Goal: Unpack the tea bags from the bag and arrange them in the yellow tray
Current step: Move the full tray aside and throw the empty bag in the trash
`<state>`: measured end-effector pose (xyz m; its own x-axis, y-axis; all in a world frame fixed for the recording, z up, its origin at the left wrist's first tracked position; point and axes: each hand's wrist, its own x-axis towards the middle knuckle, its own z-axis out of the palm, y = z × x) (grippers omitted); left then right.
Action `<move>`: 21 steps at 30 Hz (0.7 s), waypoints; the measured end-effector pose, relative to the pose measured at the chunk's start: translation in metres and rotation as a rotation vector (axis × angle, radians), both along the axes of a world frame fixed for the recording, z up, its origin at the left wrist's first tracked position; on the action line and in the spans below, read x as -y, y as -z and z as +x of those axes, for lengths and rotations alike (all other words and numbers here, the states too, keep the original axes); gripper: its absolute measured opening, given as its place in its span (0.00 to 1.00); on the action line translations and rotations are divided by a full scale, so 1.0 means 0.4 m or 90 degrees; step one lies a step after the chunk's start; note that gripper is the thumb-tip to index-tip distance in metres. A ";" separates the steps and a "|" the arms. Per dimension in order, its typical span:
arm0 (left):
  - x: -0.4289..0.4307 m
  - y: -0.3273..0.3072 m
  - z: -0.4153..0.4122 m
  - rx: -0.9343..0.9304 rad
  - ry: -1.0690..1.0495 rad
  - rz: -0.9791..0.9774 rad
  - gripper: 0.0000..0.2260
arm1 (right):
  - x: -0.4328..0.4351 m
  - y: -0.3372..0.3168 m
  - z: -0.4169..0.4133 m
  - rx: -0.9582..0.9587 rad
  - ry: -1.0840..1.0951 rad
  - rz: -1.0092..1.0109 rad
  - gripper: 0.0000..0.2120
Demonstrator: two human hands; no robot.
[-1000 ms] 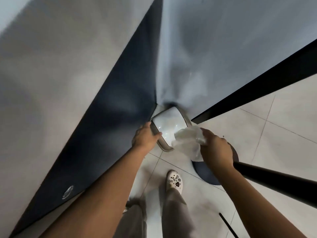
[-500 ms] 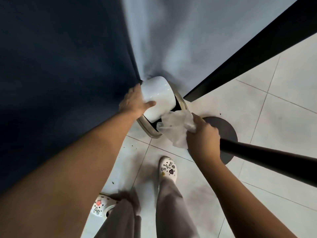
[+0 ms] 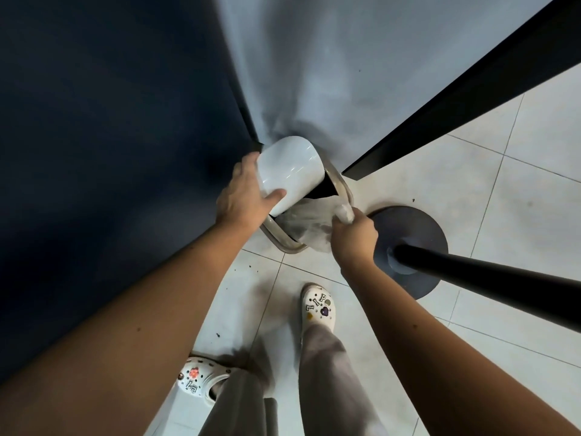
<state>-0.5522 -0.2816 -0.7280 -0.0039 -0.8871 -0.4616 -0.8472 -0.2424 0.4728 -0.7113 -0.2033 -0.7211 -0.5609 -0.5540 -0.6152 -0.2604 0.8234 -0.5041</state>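
Note:
A small bin [image 3: 276,237] stands on the floor in the corner between a dark blue wall and a pale wall. Its glossy white lid [image 3: 290,169] is tilted up. My left hand [image 3: 242,196] grips the lid's edge, thumb across the front. My right hand [image 3: 353,234] pinches a crumpled clear plastic bag [image 3: 306,226] and holds it in the bin's dark opening. No tea bags and no yellow tray are in view.
A black pole rises from a round dark base [image 3: 418,237] just right of the bin. A black panel edge [image 3: 456,99] runs diagonally at the upper right. My two white clogs [image 3: 319,306] stand on the pale tiled floor [image 3: 503,199].
The lid has been lifted further open by my left hand. My right hand has brought the plastic bag down from in front of the lid into the bin's mouth.

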 end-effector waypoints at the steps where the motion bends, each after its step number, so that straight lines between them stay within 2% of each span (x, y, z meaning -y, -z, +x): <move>1: 0.000 0.000 0.000 0.001 0.000 -0.001 0.37 | 0.003 0.020 0.007 0.033 -0.009 0.002 0.09; 6: 0.002 0.001 0.005 0.004 0.005 -0.004 0.37 | 0.020 0.083 0.031 0.223 -0.055 0.046 0.26; 9: 0.001 -0.004 0.004 0.005 0.007 -0.003 0.37 | 0.021 0.085 0.028 0.151 -0.044 0.011 0.30; 11: 0.001 -0.006 0.002 0.006 0.006 -0.002 0.37 | 0.021 0.078 0.022 0.090 -0.028 -0.011 0.27; 14: 0.003 -0.006 0.001 0.005 0.002 -0.001 0.37 | 0.020 0.073 0.016 0.068 -0.038 -0.020 0.25; 17: 0.003 -0.008 -0.002 0.005 -0.001 0.005 0.37 | 0.030 0.080 0.012 0.070 -0.098 -0.025 0.26; 21: 0.002 -0.007 -0.002 0.013 -0.001 0.009 0.37 | 0.034 0.093 0.017 0.124 -0.174 0.036 0.31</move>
